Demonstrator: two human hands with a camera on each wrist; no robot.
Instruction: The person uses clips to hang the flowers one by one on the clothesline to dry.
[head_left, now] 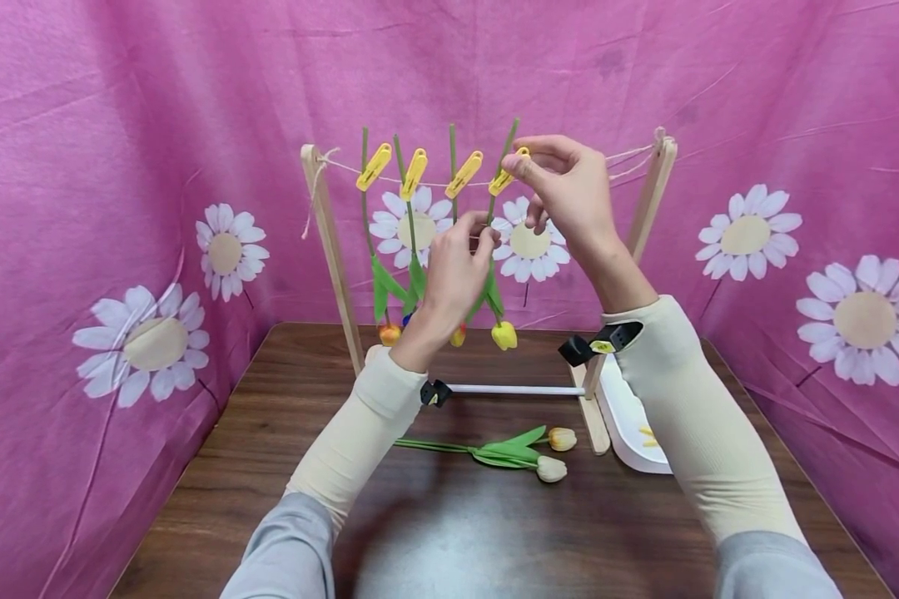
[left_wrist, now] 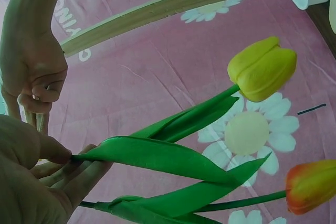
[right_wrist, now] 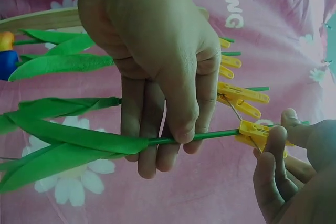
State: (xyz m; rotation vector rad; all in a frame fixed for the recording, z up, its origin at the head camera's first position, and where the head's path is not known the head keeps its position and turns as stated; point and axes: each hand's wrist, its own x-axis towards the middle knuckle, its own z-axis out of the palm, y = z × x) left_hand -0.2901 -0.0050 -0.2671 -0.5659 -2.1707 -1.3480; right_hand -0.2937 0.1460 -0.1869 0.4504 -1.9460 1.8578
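Observation:
My left hand (head_left: 457, 268) pinches the green stem of an artificial yellow tulip (head_left: 504, 335), which hangs bloom down. Higher up, my right hand (head_left: 572, 187) holds a yellow clothespin (head_left: 499, 182) between thumb and fingers. In the right wrist view this clothespin (right_wrist: 251, 131) sits across both the tulip's stem (right_wrist: 218, 134) and the string. To the left, three more tulips hang from the string (head_left: 432, 181), each stem under its own yellow clothespin. An orange bloom (head_left: 389, 334) shows at the far left; my left forearm partly hides the middle ones.
Wooden posts (head_left: 335, 258) carry the string, with a white rod (head_left: 517, 389) low between them. Two tulips, a pale yellow one (head_left: 562, 438) and a white one (head_left: 551, 469), lie on the brown table (head_left: 449, 541). A white tray (head_left: 633, 441) with yellow clothespins stands right, partly behind my right arm.

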